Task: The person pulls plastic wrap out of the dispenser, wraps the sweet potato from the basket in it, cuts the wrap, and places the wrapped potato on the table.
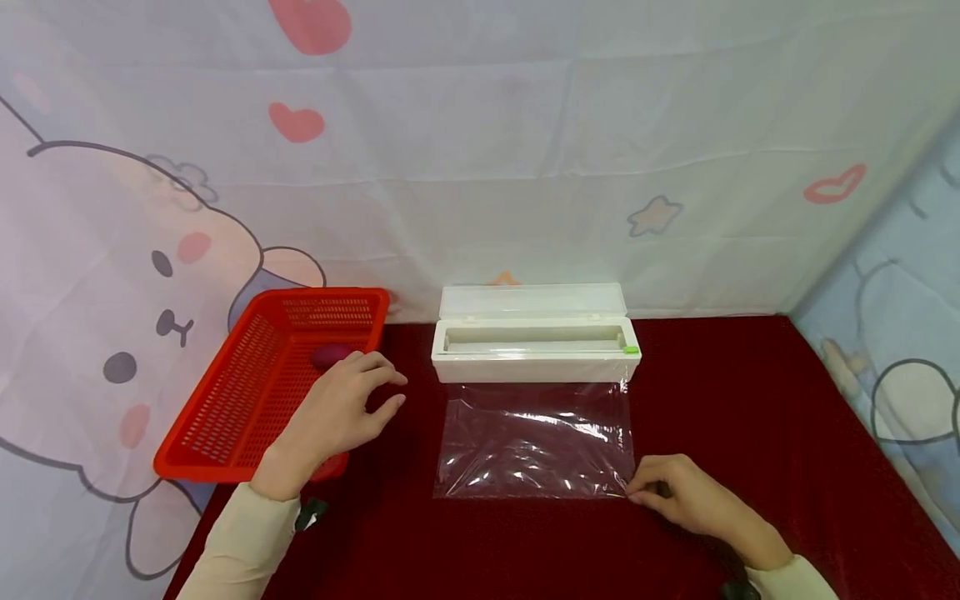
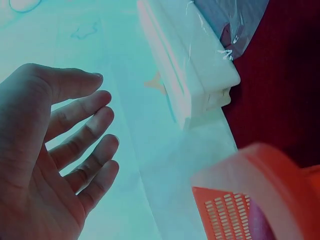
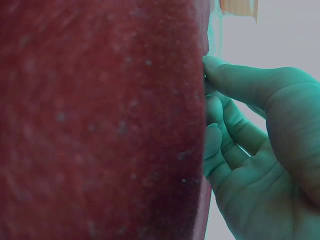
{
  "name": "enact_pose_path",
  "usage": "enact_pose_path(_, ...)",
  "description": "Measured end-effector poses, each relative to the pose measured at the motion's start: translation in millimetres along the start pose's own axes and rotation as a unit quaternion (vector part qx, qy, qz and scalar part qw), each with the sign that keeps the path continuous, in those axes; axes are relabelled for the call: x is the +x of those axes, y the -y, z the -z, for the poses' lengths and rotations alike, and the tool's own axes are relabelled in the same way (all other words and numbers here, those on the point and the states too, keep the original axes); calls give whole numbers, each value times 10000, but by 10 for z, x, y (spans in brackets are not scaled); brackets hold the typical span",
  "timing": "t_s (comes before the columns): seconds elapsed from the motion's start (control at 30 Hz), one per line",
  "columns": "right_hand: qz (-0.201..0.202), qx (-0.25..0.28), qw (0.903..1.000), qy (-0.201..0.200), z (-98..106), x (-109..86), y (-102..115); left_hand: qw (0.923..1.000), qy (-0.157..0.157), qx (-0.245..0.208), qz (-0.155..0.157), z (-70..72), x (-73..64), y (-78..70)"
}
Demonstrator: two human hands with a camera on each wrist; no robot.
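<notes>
A sheet of clear plastic wrap (image 1: pixel 532 442) lies over the dark red cloth, running forward from a white cling film dispenser (image 1: pixel 536 369) whose lid (image 1: pixel 532 302) stands raised. At the sheet's near right corner my right hand (image 1: pixel 686 493) pinches the film between thumb and fingers; in the right wrist view those fingertips are down at the cloth. My left hand (image 1: pixel 341 408) is in the air by the right side of a red basket (image 1: pixel 213 417), fingers relaxed and holding nothing. Inside the basket is a purple rounded object (image 1: pixel 330 356), partly hidden behind that hand.
A green slider (image 1: pixel 631 350) sits at the right end of the dispenser's front bar. Behind the table hangs a printed white curtain (image 1: pixel 480 167), with another printed sheet along the right side. The red tablecloth (image 1: pixel 735 400) extends right of the dispenser.
</notes>
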State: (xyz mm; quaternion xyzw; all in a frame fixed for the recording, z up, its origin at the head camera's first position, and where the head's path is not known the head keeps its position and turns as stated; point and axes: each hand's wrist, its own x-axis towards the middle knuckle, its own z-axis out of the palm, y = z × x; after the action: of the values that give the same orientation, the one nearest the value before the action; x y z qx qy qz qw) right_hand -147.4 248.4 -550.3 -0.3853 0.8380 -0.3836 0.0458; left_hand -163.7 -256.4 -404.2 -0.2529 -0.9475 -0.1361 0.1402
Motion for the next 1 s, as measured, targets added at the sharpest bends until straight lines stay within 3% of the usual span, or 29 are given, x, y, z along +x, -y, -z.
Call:
enact_pose_path(0.37, -320, 49, 9995, -13, -15, 4, 26, 9985, -14, -98, 539, 77, 54, 268)
enact_pose_path(0.6, -394, -32, 9992, -25, -31, -10, 32, 9982, -116, -45, 591, 169, 100, 424)
enact_pose_path(0.8, -207, -57, 9997, -119, -36, -5, 29, 9968, 34, -7, 804, 230, 118, 527)
enact_pose_path(1.0, -296, -80, 9995, -41, -27, 2, 35, 9959, 77, 40, 903, 285, 156, 580)
